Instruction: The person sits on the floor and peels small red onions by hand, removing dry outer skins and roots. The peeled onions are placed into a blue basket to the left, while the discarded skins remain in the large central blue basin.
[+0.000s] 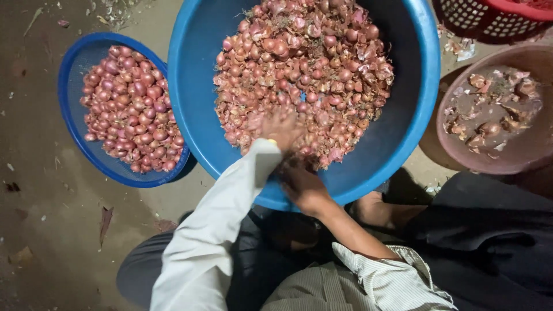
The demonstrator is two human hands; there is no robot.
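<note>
A large blue basin (415,115) holds a heap of unpeeled reddish shallots (305,69) mixed with loose skins. My left hand (280,129), coming out of a white sleeve, lies blurred on the near edge of the heap with its fingers spread over the shallots. A small yellow thing shows at its wrist. Just below it, my right hand (302,185) rests by the basin's near rim. Its fingers are tucked into the heap's edge, and what they hold is hidden.
A blue mesh basket (72,109) at the left holds smooth peeled shallots (132,109). At the right a brownish-pink basin (518,155) contains skins and scraps, and a red basket (489,17) sits top right. The floor is dirt strewn with bits. My legs are under the big basin.
</note>
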